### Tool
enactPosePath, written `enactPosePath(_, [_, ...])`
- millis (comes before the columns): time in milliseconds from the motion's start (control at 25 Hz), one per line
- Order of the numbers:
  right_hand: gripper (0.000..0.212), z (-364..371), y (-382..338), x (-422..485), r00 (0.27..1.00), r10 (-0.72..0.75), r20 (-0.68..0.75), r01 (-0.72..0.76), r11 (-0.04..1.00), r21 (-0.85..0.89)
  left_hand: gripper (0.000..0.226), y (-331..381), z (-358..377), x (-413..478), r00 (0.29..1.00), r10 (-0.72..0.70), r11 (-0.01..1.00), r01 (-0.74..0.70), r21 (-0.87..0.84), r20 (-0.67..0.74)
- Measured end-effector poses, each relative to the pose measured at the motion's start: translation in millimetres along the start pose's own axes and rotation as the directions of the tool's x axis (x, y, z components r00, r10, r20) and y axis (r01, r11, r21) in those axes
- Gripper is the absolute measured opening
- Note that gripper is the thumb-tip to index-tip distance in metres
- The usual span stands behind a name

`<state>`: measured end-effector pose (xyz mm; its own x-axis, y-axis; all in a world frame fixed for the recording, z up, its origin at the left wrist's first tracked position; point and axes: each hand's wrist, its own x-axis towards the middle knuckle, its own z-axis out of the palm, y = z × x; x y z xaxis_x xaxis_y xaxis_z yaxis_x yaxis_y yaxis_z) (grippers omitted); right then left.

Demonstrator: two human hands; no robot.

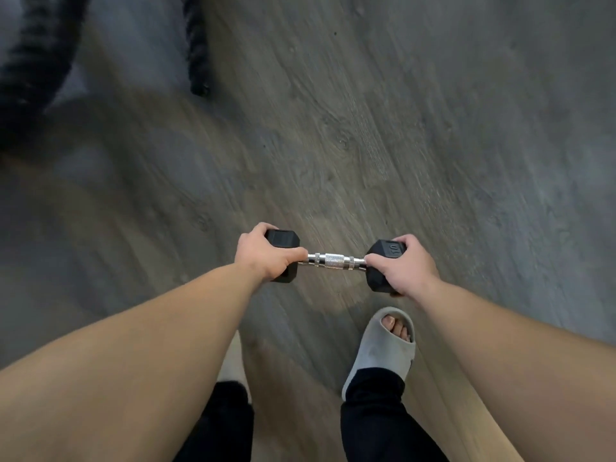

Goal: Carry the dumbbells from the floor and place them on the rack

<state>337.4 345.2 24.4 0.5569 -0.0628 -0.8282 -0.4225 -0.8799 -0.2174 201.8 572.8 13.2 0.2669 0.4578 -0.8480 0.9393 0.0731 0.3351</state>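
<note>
A black hex dumbbell (335, 260) with a knurled chrome handle hangs level in the air above the wood floor, held crosswise in front of me. My left hand (263, 253) wraps over its left rubber head. My right hand (405, 266) grips the right head, which shows a moulded "10". The bare handle between the two hands is in full view. No rack is in view.
A thick black battle rope lies on the floor, one strand at the far left (30, 71) and one end at the top centre (198, 45). My feet in grey slides (383, 348) stand just below the dumbbell. Grey-brown wood floor (433, 128) spreads ahead and right.
</note>
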Motion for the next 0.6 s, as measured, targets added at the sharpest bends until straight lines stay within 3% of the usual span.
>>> enactPosePath(120, [0.065, -32, -49, -92, 0.999, -0.037, 0.021, 0.037, 0.999, -0.003, 0.064, 25, -75, -81, 0.999, -0.005, 1.000, 0.005, -0.003, -0.046])
enactPosePath(360, [0.068, -99, -172, -309, 0.983, -0.177, 0.043, 0.177, 0.984, -0.002, 0.074, 74, -246, -267, 0.987, 0.002, 0.993, -0.021, -0.116, -0.159])
enactPosePath(600, [0.068, -116, -244, -491, 0.934, -0.345, 0.093, 0.345, 0.938, 0.011, 0.068, 63, -383, -432, 0.936, 0.031, 0.970, -0.112, -0.214, -0.351])
